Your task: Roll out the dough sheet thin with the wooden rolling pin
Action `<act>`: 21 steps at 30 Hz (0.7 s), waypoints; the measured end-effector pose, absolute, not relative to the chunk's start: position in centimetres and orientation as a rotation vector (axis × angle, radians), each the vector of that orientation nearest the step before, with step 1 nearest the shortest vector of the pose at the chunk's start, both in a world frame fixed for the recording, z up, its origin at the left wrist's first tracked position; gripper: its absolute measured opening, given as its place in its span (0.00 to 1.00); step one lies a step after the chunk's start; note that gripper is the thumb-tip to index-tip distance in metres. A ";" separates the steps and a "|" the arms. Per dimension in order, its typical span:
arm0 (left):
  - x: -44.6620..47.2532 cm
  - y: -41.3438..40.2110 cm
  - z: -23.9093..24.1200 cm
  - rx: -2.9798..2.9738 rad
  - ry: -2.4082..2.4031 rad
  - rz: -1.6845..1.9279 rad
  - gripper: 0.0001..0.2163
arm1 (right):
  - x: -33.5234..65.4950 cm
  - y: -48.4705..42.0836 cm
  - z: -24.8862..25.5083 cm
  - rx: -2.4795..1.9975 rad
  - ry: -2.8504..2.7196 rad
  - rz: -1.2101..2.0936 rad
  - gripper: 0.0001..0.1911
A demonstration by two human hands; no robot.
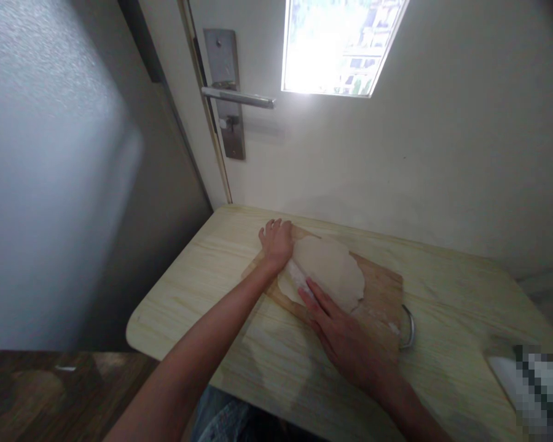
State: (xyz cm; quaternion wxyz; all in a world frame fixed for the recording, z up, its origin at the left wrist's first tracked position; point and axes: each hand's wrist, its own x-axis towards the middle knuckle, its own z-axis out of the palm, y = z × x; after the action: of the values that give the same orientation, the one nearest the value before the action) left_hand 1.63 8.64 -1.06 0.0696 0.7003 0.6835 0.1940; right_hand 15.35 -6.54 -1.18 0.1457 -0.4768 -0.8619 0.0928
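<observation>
A flour-dusted rolling pin lies across a flat, rolled-out sheet of dough with an uneven edge. At the pin's far left end is my left hand, closed over it with the fingers bent. My right hand rests on the pin's near end, its fingers lying close together along it. The dough sits on a wooden cutting board, which carries traces of flour near its right edge. My hands cover both ends of the pin.
The board lies on a pale wood-grain table and has a metal handle on its right. Behind the table stands a door with a lever handle and a bright window. A blurred, pixelated object is at the right edge.
</observation>
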 end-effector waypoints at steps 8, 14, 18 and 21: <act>-0.6 7.2 -1.6 2.004 2.069 0.633 0.19 | 14.9 -6.9 -1.5 -1.277 -2.592 0.111 0.31; -1.7 5.9 -2.1 1.968 2.085 0.679 0.18 | 14.6 -7.2 -1.9 -1.208 -2.597 0.023 0.35; -2.3 4.6 -2.1 1.989 2.081 0.718 0.18 | 14.5 -7.6 -1.6 -1.272 -2.561 -0.033 0.33; -2.7 3.5 -1.9 2.033 2.084 0.734 0.17 | 14.5 -7.9 -1.8 -1.299 -2.516 -0.085 0.32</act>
State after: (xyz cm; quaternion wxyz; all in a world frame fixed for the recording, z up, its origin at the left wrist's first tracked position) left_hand -2.72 3.49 -1.90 0.0697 0.6755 0.6924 0.2438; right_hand 14.48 -7.86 -1.81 0.1538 -0.4533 -0.8775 -0.0296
